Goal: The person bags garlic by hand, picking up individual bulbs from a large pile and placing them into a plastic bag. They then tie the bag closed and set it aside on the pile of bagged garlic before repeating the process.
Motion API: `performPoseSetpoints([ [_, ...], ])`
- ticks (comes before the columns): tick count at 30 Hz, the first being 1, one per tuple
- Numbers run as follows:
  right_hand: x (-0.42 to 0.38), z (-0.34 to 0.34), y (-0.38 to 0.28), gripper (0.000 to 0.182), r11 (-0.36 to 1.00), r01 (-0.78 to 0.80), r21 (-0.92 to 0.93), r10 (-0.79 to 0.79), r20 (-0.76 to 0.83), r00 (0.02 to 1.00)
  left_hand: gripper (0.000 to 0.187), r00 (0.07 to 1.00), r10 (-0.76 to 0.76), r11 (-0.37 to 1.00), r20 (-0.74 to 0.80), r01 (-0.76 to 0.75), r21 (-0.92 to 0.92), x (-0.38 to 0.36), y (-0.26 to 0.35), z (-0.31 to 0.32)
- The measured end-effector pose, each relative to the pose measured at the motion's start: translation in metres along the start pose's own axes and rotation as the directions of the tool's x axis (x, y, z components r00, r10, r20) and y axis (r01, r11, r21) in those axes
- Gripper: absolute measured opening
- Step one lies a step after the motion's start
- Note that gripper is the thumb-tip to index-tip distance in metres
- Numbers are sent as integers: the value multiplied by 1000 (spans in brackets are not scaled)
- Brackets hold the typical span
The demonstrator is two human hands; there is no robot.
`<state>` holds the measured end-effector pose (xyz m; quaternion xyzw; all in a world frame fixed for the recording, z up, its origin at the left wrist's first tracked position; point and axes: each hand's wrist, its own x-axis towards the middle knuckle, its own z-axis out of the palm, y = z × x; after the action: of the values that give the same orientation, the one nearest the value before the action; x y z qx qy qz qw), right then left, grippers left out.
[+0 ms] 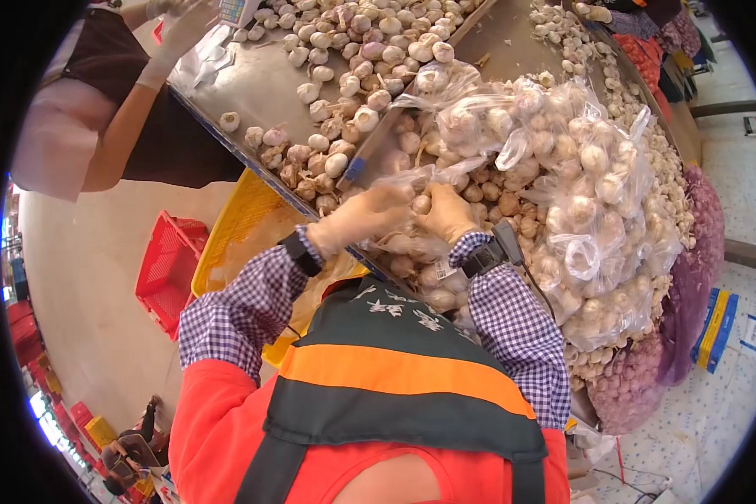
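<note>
My left hand (365,217), in a pale glove, has its fingers closed on the edge of a clear plastic bag (407,244) near the front edge of the metal table. Close to its right, my right hand (447,212), also gloved, pinches a garlic bulb (422,204) between thumb and fingers at the bag's mouth. Loose garlic bulbs (508,202) lie just beyond and right of my right hand. Knotted clear bags filled with garlic (592,202) are heaped to the right.
More loose garlic (344,67) spreads over the metal table (265,84). A co-worker's gloved hand (185,34) is at the upper left, beside a scale (233,10). A yellow crate (235,223) and red basket (172,265) stand left. Purple net sacks (697,252) edge the right.
</note>
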<state>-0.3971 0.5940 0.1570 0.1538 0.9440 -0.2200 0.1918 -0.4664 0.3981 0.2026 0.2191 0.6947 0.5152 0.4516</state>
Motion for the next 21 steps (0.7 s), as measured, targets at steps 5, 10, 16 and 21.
performPoseSetpoints([
  [5,-31,-7,-25,46,904,40,427,29,-155,988,47,990,91,991,-111,-80,105,20,-8,14],
  [10,-55,-15,-43,44,682,343,646,-220,-267,938,48,982,-138,988,132,145,-43,-24,21,-35],
  [16,-50,20,-21,49,917,347,195,-364,61,929,42,965,-90,813,245,-71,578,-90,25,-90],
  [21,-55,21,-41,45,967,248,62,-254,116,960,25,973,229,893,-40,-194,407,-33,-12,-29],
])
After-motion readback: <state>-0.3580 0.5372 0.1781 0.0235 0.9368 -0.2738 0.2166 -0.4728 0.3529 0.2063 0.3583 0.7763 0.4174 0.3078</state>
